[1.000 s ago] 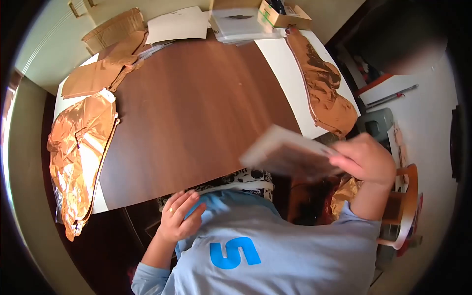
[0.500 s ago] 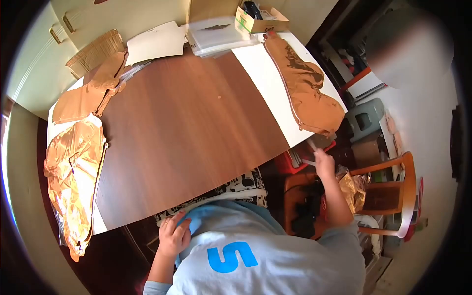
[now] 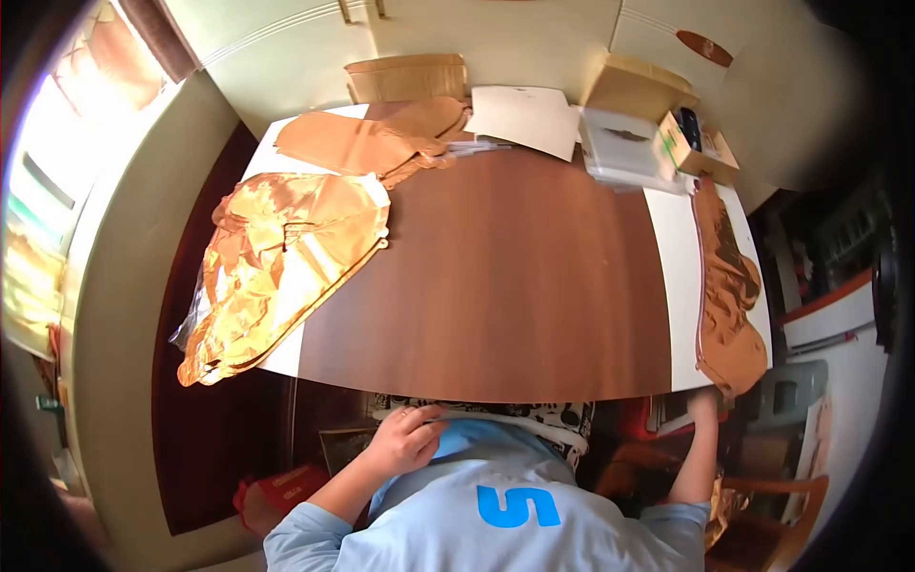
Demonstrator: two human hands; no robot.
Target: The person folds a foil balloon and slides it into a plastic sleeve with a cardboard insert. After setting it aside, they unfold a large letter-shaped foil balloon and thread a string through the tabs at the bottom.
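My left hand (image 3: 410, 437) rests against the front of my light blue shirt (image 3: 429, 520), just below the table's front edge. Its fingers are loosely bent and apart, holding nothing. My right hand (image 3: 703, 405) reaches low at the table's front right corner, blurred, with its fingers mostly hidden. Beside it, a red tray (image 3: 654, 426) with pale flat pieces shows under the table edge. Right above that hand, a flat copper-coloured foil balloon (image 3: 732, 324) hangs slightly over the corner. A shiny gold foil balloon (image 3: 276, 257) lies on the table's left side.
Another flat copper foil piece (image 3: 353, 138) lies at the back left of the brown table (image 3: 496, 286). Along the back are a white sheet (image 3: 522, 116), clear plastic sleeves (image 3: 624, 143) and a small box (image 3: 701, 148). A wooden chair (image 3: 791, 515) stands at the lower right.
The view has swung left, showing the window. My right hand, earlier out in view with thin pale strips at its fingers, now reaches in at the table corner. The left hand stays by the shirt.
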